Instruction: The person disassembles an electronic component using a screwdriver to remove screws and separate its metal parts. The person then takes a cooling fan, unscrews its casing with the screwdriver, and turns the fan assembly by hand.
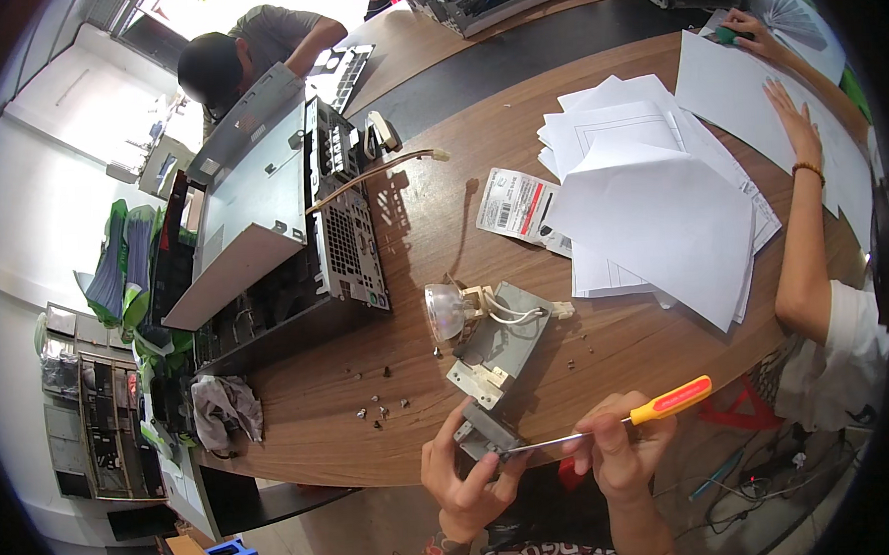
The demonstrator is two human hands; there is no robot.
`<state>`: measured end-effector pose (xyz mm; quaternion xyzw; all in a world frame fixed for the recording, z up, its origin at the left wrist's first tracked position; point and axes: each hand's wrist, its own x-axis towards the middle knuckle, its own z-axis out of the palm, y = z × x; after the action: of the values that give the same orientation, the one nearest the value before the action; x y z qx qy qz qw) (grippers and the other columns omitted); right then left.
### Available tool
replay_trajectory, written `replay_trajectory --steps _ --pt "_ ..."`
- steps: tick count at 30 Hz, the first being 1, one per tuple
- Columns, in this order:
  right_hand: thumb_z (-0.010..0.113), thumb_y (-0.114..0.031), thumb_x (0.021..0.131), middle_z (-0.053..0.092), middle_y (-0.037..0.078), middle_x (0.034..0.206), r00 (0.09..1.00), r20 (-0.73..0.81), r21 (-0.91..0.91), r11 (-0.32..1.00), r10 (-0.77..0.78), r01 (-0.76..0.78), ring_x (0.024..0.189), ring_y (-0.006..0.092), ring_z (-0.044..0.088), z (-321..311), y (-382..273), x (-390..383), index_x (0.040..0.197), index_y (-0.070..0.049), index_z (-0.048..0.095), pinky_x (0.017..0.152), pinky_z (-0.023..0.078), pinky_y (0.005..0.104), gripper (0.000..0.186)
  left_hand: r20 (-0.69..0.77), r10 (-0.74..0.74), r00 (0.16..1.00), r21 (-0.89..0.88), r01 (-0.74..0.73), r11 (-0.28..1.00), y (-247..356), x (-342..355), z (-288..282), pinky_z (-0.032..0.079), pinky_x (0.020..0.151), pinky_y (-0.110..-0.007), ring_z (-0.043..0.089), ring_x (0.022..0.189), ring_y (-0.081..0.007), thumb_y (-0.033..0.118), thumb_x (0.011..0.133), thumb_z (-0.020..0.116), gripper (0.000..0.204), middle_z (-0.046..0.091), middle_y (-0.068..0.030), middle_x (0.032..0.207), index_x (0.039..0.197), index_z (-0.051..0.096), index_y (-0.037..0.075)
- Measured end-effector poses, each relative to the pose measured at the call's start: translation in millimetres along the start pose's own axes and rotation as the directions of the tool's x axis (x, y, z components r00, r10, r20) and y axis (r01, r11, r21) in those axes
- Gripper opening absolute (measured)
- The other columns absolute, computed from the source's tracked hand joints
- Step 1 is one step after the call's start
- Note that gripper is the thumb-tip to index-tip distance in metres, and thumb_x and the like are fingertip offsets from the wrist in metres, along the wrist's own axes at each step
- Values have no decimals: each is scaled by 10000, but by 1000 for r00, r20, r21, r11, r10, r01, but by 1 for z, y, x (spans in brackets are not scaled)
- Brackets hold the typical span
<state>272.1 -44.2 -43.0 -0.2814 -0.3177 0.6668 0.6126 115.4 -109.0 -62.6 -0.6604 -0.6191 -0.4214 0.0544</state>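
At the table's near edge, my left hand [465, 483] is closed around a small grey plastic housing piece [487, 432]. My right hand [619, 450] grips a screwdriver [670, 400] with a yellow and orange handle. Its thin shaft points left, and the tip meets the grey piece or lies just against it, by my left fingertips. Just beyond my hands lies a projector lamp [446, 312] with a glass reflector, joined by white wires to a grey lamp housing [510, 336]. Several small loose screws [378, 412] are scattered on the wood left of my left hand.
An opened computer case [263, 221] stands at the left, a cable reaching out from it. A crumpled grey cloth [226, 412] lies at the table's left edge. Stacked white papers [660, 204] partly cover a labelled packet [517, 207]. Other people sit at the far left and right.
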Motion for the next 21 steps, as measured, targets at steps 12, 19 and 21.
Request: replay_trajectory --steps 12,19,21 --pt "636 -160 944 650 137 685 996 -63 6 998 -62 63 452 102 557 2 1 1 834 14 618 401 428 205 207 1 -60 998 -66 60 996 -1 -3 0 493 719 -367 646 941 -375 219 716 856 570 588 -294 1219 1135 470 224" --pt "642 -160 941 653 133 681 996 -64 12 998 -58 59 446 102 556 2 0 1 832 15 622 399 431 205 207 -14 -51 999 -95 49 994 -1 -3 0 483 705 -360 648 928 -362 198 709 861 611 588 -291 1223 1166 457 230" --pt "642 -158 940 654 133 682 997 -62 10 998 -55 55 446 102 558 1 0 1 833 15 623 400 432 205 205 11 -37 999 -76 38 996 -1 -2 -1 474 694 -352 650 921 -350 191 710 859 658 588 -285 1229 1219 446 249"
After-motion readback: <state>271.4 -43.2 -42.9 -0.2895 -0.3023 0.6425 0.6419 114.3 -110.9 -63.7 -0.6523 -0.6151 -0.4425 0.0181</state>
